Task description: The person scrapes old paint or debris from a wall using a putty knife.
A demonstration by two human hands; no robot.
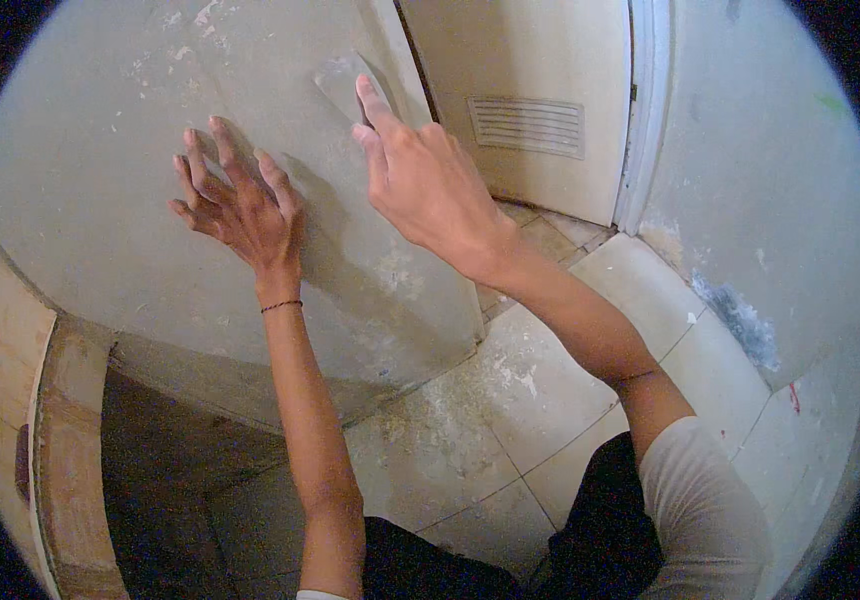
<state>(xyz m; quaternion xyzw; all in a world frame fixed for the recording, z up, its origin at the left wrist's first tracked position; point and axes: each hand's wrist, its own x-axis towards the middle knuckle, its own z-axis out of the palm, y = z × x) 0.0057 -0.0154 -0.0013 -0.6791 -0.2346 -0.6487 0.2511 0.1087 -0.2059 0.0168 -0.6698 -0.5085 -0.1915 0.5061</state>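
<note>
My right hand (pixel 426 169) grips a putty knife, its index finger stretched along the flat blade (pixel 343 84). The blade lies against the painted wall (pixel 137 247) near the wall's outer edge; its handle is hidden in the hand. To the left, my left hand (pixel 242 187) is spread with fingers apart and slightly bent, holding nothing. Its fingertips are at the wall, though whether all of them touch is unclear. A thin dark cord circles the left wrist. Pale patches of chipped or flaking paint (pixel 182 52) mark the wall above the left hand.
A cream door (pixel 527 45) with a louvred vent (pixel 527 126) stands beyond the wall edge, beside a white frame (pixel 643 112). White flakes and dust lie on the floor tiles (pixel 550 442). The right wall (pixel 760 187) has a rough bluish patch (pixel 737 319). A tiled ledge (pixel 73 450) curves at left.
</note>
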